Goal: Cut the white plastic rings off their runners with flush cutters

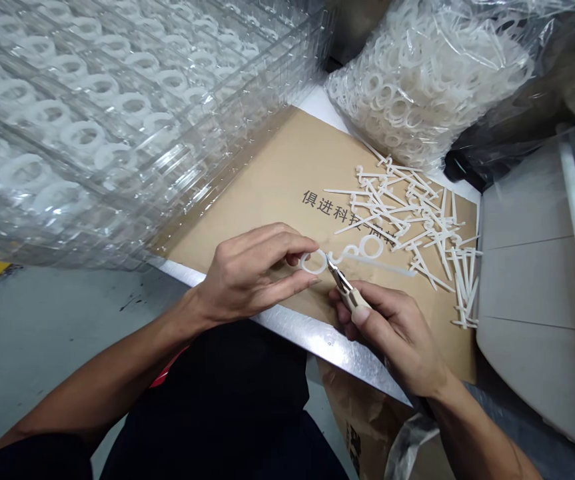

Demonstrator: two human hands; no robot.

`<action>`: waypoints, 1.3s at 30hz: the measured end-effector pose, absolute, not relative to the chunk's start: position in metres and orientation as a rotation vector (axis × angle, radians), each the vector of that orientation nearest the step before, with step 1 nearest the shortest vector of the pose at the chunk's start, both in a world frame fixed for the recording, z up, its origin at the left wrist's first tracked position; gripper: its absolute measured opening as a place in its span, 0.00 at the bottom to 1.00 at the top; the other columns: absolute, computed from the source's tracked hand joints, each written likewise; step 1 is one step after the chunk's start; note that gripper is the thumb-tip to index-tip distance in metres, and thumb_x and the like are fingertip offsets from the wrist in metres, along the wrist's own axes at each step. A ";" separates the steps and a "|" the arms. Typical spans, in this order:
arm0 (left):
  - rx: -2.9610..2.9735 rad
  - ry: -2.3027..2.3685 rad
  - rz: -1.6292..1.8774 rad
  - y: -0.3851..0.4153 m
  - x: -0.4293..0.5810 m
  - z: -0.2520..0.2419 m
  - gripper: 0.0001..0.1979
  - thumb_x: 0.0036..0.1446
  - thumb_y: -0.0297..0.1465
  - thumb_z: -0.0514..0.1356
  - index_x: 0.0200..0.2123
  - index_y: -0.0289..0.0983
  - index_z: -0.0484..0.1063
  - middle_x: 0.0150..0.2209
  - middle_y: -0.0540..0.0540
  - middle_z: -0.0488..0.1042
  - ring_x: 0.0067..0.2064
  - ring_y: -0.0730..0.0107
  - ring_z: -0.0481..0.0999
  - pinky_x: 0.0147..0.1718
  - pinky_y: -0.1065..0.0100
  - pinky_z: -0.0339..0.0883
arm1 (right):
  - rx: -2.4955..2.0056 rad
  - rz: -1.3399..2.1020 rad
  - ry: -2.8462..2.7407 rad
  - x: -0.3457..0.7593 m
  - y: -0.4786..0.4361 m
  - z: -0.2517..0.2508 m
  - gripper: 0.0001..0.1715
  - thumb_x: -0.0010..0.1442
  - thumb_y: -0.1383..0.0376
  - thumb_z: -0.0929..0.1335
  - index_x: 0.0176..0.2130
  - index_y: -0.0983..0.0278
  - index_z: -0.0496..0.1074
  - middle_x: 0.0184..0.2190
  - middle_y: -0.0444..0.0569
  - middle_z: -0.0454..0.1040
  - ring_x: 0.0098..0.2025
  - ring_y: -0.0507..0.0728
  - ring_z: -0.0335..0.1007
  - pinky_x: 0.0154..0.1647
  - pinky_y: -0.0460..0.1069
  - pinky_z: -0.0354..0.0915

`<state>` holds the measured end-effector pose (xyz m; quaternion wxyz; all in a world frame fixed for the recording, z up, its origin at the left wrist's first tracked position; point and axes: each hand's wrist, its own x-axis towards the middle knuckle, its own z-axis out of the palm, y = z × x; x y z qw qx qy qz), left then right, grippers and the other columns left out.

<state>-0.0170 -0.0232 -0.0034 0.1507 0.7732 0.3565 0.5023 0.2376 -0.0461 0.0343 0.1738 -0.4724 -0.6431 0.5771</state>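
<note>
My left hand [262, 270] holds a white plastic ring [313, 271] between thumb and fingers. A thin white sprue [387, 265] extends from that ring's right side, with another ring [371, 247] at its far part. In my right hand [392, 327] is a pair of nippers [346, 287] with pale handles. Their metal jaws touch the stem beside the left-hand ring; whether the two pieces are still joined there, I cannot tell. Both hands are just above a brown cardboard sheet [262, 193] with dark printed characters.
Loose white sprues [417, 213] lie piled at the cardboard's right. Behind them stands a clear bag [432, 87] full of white rings. Stacked clear trays [92, 127] with rings in their compartments fill the left. A grey bin [532, 267] borders the right, and the metal table edge [327, 340] runs in front.
</note>
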 end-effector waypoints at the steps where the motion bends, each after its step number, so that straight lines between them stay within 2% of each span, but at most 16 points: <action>1: 2.218 1.023 1.445 -0.023 -0.017 -0.003 0.10 0.63 0.31 0.69 0.46 0.35 0.77 0.35 0.45 0.81 0.33 0.71 0.80 0.34 0.71 0.76 | -1.342 1.636 -1.823 0.238 -0.046 0.035 0.21 0.74 0.51 0.64 0.49 0.64 0.76 0.33 0.46 0.71 0.32 0.55 0.66 0.34 0.50 0.65; 15: 2.218 1.028 1.446 -0.023 -0.017 -0.004 0.10 0.64 0.32 0.69 0.47 0.39 0.77 0.35 0.46 0.82 0.33 0.71 0.80 0.33 0.70 0.76 | -1.334 1.633 -1.842 0.236 -0.046 0.035 0.23 0.75 0.49 0.63 0.48 0.64 0.75 0.32 0.47 0.71 0.32 0.56 0.66 0.34 0.51 0.65; 22: 2.189 1.024 1.459 -0.024 -0.017 -0.005 0.11 0.62 0.31 0.69 0.48 0.38 0.77 0.35 0.46 0.81 0.33 0.72 0.80 0.34 0.71 0.76 | -1.319 1.535 -1.948 0.234 -0.046 0.036 0.22 0.78 0.53 0.60 0.42 0.63 0.73 0.30 0.45 0.69 0.30 0.55 0.63 0.32 0.51 0.61; 29: 2.141 1.023 1.424 -0.024 -0.018 -0.007 0.10 0.63 0.31 0.69 0.47 0.38 0.78 0.36 0.46 0.81 0.34 0.71 0.80 0.34 0.70 0.76 | -1.344 1.457 -2.021 0.231 -0.048 0.032 0.24 0.79 0.53 0.58 0.39 0.64 0.73 0.27 0.44 0.66 0.27 0.54 0.62 0.30 0.51 0.60; 39: 2.096 1.022 1.518 -0.024 -0.019 -0.008 0.11 0.60 0.32 0.71 0.46 0.36 0.78 0.35 0.45 0.82 0.32 0.73 0.79 0.31 0.72 0.74 | -1.331 1.525 -1.900 0.232 -0.046 0.026 0.24 0.77 0.51 0.60 0.42 0.65 0.75 0.26 0.43 0.66 0.24 0.52 0.60 0.24 0.49 0.58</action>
